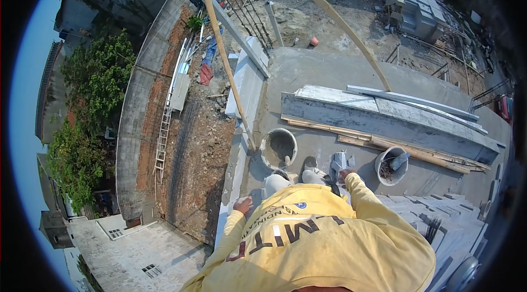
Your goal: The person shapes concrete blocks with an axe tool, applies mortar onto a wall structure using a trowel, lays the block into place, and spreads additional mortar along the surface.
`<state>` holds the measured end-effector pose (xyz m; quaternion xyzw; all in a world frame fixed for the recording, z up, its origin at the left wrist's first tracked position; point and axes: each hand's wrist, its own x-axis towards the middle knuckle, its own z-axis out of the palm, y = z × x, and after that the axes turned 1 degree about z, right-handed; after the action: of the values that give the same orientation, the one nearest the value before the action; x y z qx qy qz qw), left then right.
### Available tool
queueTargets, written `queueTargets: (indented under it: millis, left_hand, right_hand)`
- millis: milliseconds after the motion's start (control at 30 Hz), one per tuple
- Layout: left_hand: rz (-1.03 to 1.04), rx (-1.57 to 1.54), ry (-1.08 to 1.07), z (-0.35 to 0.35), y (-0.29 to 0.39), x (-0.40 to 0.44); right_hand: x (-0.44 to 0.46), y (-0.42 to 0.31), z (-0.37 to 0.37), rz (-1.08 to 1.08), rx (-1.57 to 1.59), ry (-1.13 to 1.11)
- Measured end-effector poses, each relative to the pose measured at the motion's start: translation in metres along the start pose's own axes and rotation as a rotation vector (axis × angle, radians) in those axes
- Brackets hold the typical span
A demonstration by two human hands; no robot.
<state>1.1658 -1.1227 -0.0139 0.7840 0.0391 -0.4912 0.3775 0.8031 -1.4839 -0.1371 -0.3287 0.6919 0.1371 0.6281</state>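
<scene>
My left hand (242,204) is at the white block edge (233,174) on the left, its fingers looking spread and nothing visible in them. Low on my right side, my right hand (345,175) is beside a small grey-white blocky object (341,161); its fingers are too small and dark to read, and I cannot tell whether it touches that object. Ahead of my feet stands a round bucket (264,144) with grey mortar inside. To the right of my right hand is another pale bucket (379,167) holding brownish debris and a bluish bag or wrap.
Long concrete beams (340,110) and bamboo poles (417,155) lie across the slab ahead. A wooden prop (222,45) leans at the left edge, beyond which the ground drops to a rubble strip (203,166). Stacked white blocks (422,209) stand at right.
</scene>
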Motion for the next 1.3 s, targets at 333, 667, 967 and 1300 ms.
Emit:
queueTargets:
  millis: [333,667,967,1300]
  left_hand:
    - [-0.070,-0.191,0.008,-0.004,-0.017,0.015]
    - [-0.031,-0.077,-0.021,-0.005,-0.016,0.011]
    - [-0.099,-0.211,-0.013,-0.003,-0.022,0.012]
    - [-0.134,-0.177,-0.036,-0.002,-0.016,0.010]
  right_hand:
    - [-0.020,-0.012,0.002,-0.012,-0.020,0.019]
    - [-0.031,-0.009,0.003,0.028,0.030,0.050]
    - [-0.037,-0.015,0.000,0.025,0.066,0.015]
    - [-0.018,-0.011,0.000,0.025,-0.007,-0.026]
